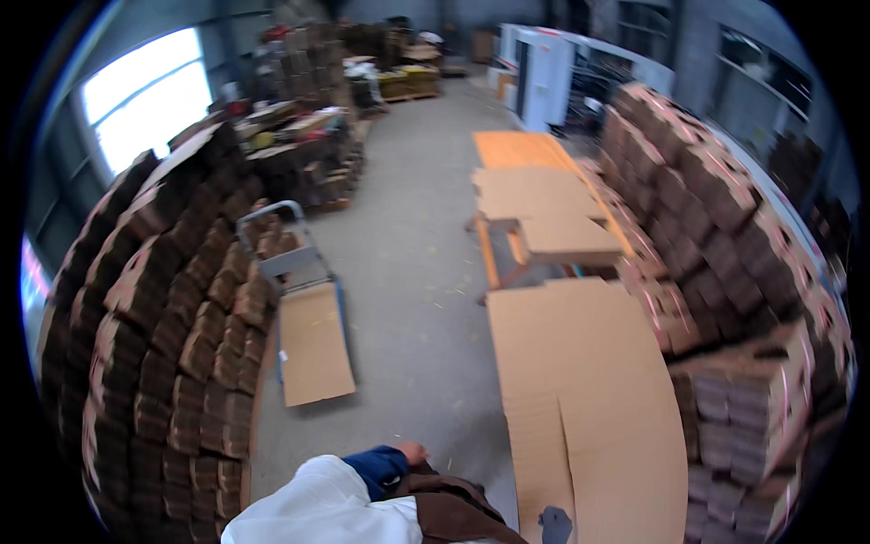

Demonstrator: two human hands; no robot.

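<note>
My left hand shows only as a small part at the bottom edge, past a blue cuff and a white sleeve. It rests against a brown garment at my body, and its fingers are hidden. It holds nothing that I can see. My right hand is out of the picture. To the right of the hand lies a large flat cardboard sheet with cut flaps. A small dark object sits on its near end.
Tall stacks of folded brown cartons stand on the left and on the right. A blue platform cart carrying cardboard stands on the concrete floor. Farther on are an orange table with cardboard sheets and white cabinets.
</note>
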